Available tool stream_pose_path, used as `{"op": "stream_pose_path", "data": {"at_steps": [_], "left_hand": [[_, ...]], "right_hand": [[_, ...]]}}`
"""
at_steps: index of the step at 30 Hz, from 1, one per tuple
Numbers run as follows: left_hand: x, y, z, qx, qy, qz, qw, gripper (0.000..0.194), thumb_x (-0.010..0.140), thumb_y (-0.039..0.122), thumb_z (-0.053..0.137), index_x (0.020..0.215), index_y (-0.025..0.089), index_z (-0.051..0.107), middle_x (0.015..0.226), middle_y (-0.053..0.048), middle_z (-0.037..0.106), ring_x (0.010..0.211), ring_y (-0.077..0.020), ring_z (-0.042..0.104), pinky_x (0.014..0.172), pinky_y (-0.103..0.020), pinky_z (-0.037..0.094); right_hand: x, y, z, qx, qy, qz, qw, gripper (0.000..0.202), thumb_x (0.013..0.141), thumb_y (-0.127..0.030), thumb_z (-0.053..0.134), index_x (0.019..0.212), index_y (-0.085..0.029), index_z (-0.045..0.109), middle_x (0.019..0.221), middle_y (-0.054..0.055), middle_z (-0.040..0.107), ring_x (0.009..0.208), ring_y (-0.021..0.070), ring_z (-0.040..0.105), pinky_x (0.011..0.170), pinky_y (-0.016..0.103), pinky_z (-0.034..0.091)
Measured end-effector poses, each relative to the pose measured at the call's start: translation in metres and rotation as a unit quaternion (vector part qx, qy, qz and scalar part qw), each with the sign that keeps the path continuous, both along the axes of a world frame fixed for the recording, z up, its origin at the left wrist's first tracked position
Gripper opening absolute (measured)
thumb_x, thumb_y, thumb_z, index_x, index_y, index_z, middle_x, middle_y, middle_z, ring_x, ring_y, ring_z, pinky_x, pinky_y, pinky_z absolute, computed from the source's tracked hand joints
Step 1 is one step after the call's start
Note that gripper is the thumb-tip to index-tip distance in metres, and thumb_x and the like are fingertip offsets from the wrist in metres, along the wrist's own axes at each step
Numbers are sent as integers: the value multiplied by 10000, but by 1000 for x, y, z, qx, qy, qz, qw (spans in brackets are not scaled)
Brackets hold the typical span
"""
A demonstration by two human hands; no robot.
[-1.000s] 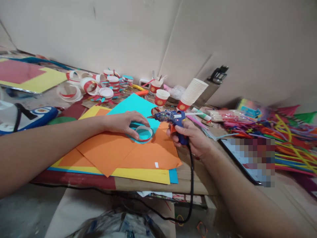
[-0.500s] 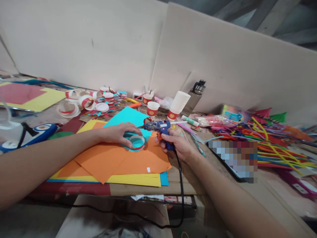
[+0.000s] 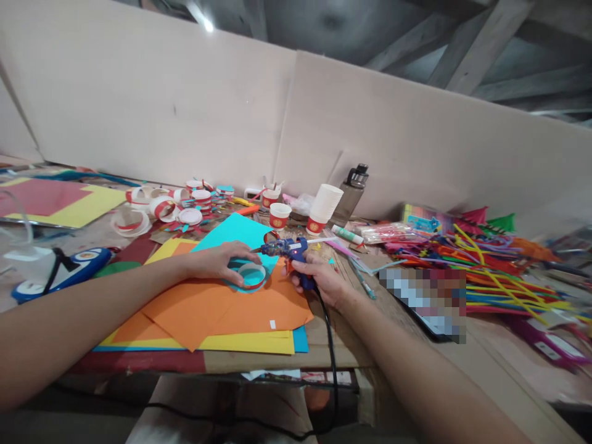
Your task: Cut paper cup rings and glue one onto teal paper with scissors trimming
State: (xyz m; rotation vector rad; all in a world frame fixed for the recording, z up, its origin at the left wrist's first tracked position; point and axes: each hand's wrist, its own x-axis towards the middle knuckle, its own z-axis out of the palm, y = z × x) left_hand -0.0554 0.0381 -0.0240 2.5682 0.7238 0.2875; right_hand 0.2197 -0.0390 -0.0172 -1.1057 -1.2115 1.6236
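My right hand (image 3: 314, 277) is wrapped round the handle of a blue glue gun (image 3: 296, 253), whose nozzle points left. A white glue stick sticks out of its back, and a black cord hangs from the handle. My left hand (image 3: 224, 262) rests with curved fingers at the left edge of a white paper ring (image 3: 251, 276) with a red band. The ring lies on a round turquoise piece over orange sheets (image 3: 194, 308). The nozzle tip is close to my left fingertips, above the ring. A turquoise sheet (image 3: 231, 231) lies behind.
Behind stand a paper cup (image 3: 280, 216), a cup stack (image 3: 324, 209) and a bottle (image 3: 350, 196). Cut cup rings (image 3: 164, 208) lie at back left, a blue-white tool (image 3: 87, 265) at left. Colourful pipe cleaners (image 3: 509, 277) and a blurred-out flat object (image 3: 423, 302) are at right.
The head view has tilted up and shifted slightly, so the table appears lower. Both hands keep nearly the same pose; the glue gun still hovers by the ring.
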Motion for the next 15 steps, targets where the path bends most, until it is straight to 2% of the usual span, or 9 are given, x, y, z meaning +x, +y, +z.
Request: {"op": "stream_pose_path", "data": {"at_steps": [4, 9, 15], "left_hand": [[0, 3, -4, -1, -13, -13, 1000, 650, 768, 651, 633, 1293, 267, 617, 1349, -99, 582, 1271, -287, 485, 1085, -367, 340], [-1, 4, -6, 6, -18, -20, 1000, 644, 769, 655, 627, 1300, 291, 612, 1340, -94, 581, 1248, -284, 501, 1072, -367, 352], [0, 2, -3, 17, -19, -13, 1000, 623, 762, 630, 655, 1277, 279, 636, 1315, -94, 600, 1232, -289, 512, 1058, -364, 368]], "right_hand": [[3, 2, -3, -2, -7, 15, 1000, 256, 742, -365, 734, 824, -182, 573, 678, 1, 642, 469, 78, 513, 417, 184, 399], [2, 2, -2, -8, 2, 3, 1000, 280, 700, -342, 765, 838, -185, 578, 750, 18, 674, 497, 75, 507, 416, 177, 400], [-1, -2, 2, -7, -7, -10, 1000, 287, 699, -339, 761, 842, -200, 555, 738, 10, 677, 493, 76, 502, 413, 176, 391]]}}
